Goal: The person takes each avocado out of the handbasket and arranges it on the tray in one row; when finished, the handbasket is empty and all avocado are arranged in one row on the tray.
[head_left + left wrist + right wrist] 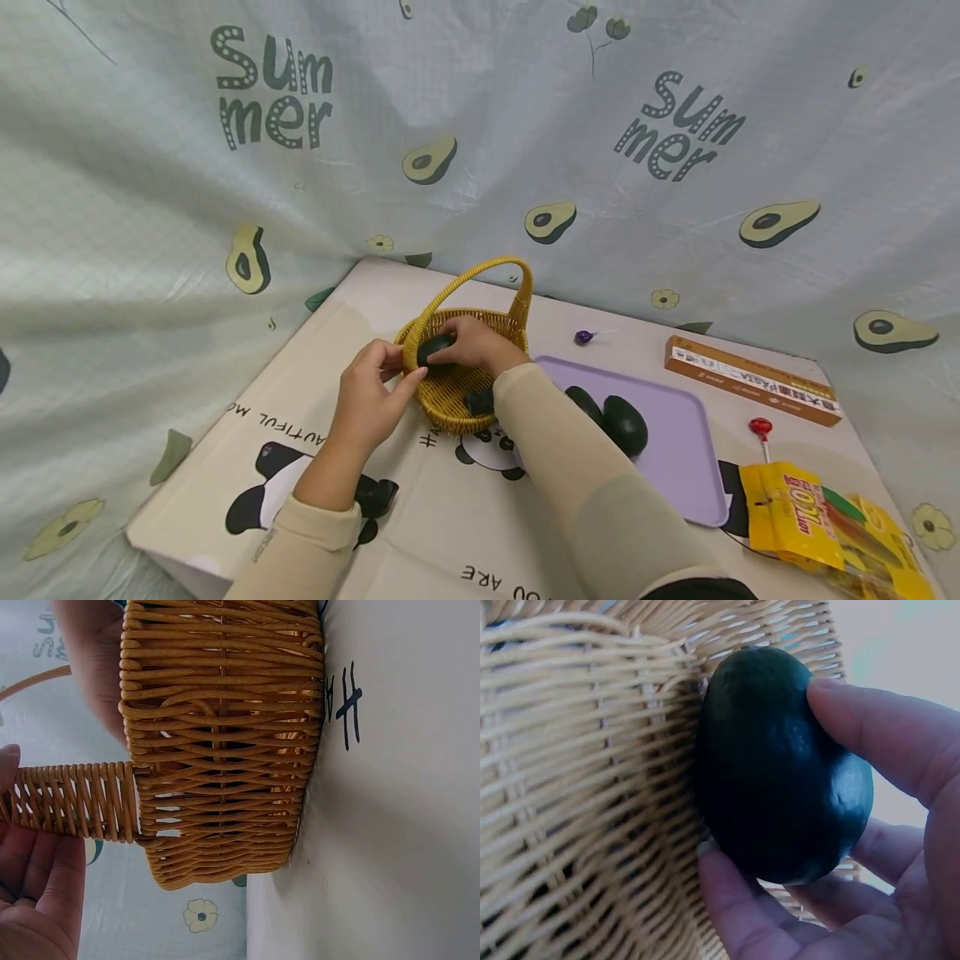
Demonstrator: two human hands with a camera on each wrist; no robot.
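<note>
A dark green avocado (435, 353) is inside the yellow wicker basket (459, 427), near its left side. My right hand (480, 342) reaches over the rim and grips this avocado between thumb and fingers. In the right wrist view, the avocado (780, 772) lies close against the woven wall (577, 772). At the basket's left, my left hand (369, 404) holds the handle near its base. The left wrist view shows thumb and fingers on either side of the handle (75, 799). Two more avocados (626, 427) lie on the purple tray (686, 467).
Right of the basket, behind the tray, lies a purple lollipop (583, 337). A brown pasta box (750, 379), a red lollipop (761, 427) and yellow snack bags (798, 512) are on the right. A printed curtain (480, 125) hangs behind the table.
</note>
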